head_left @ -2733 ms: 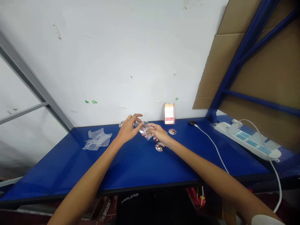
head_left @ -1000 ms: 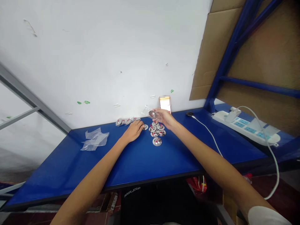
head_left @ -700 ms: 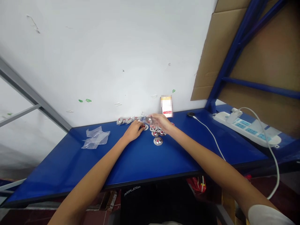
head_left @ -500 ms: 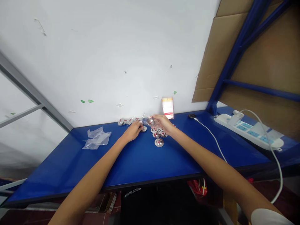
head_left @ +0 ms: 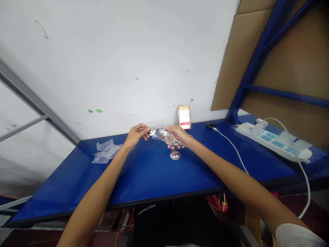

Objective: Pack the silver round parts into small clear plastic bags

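Note:
My left hand point(head_left: 136, 134) pinches the edge of a small domed silver disc point(head_left: 152, 130) just above the table. My right hand point(head_left: 179, 134) grips a clear plastic bag point(head_left: 159, 134) that has another silver disc with a red centre inside. The held disc is right at the bag's left end; whether its edge is inside the bag, I cannot tell. Below my right hand lie several loose discs point(head_left: 172, 146) with red centres, partly covered by the bag and fingers. One single disc point(head_left: 175, 155) lies nearest me.
Empty plastic bags point(head_left: 106, 152) lie on the left of the blue table point(head_left: 144, 181). A small box or card point(head_left: 184, 117) leans on the wall behind. To the right are a black round pad point(head_left: 210, 126) with a white cable and a white power strip point(head_left: 275, 142).
My left hand has lifted a disc from the table and brought it up to the bag's left end. The bagged discs by the wall are now hidden behind my hands.

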`<control>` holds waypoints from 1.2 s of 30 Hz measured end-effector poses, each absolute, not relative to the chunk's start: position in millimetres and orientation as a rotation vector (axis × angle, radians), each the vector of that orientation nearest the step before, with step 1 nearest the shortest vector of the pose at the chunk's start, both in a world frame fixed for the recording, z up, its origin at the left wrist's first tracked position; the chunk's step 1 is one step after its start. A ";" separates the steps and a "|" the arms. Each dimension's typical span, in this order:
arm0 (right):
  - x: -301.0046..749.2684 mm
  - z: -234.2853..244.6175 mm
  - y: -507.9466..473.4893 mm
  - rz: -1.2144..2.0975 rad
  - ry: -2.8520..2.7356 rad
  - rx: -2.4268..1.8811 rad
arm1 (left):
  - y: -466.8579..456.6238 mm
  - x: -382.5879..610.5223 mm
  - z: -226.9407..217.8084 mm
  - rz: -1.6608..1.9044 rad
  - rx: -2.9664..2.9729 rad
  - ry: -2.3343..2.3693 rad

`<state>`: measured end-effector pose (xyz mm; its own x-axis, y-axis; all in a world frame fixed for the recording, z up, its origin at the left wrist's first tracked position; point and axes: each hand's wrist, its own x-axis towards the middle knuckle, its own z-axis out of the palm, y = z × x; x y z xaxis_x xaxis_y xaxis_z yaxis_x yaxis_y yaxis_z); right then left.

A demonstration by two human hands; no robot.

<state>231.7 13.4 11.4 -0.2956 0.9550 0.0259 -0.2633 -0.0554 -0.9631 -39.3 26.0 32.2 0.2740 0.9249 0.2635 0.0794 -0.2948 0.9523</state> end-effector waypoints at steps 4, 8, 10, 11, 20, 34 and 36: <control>230.8 16.0 8.4 1.576 -1.301 -0.843 | 23.0 -39.4 32.9 1.091 1.625 0.902; 230.4 13.4 9.2 1.581 -1.349 -0.865 | 19.9 -39.2 34.9 1.003 1.600 0.855; 230.6 11.4 10.5 1.587 -1.356 -0.864 | 18.6 -39.1 35.8 0.967 1.595 0.840; 230.7 10.8 10.9 1.591 -1.359 -0.865 | 18.1 -39.2 36.2 0.959 1.596 0.834; 230.7 12.6 8.2 1.592 -1.378 -0.897 | 16.3 -39.2 38.4 0.969 1.600 0.813; 228.6 18.0 5.5 1.577 -1.359 -0.925 | 13.4 -35.2 40.8 0.868 1.600 0.880; 229.4 19.0 5.5 1.563 -1.359 -0.927 | 13.6 -35.6 40.7 0.859 1.600 0.877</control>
<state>229.4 5.5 19.0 -0.3686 0.9296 -0.0038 -0.1255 -0.0538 -0.9906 -35.6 13.6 40.7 0.4698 0.8780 0.0914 0.1094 -0.1606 0.9809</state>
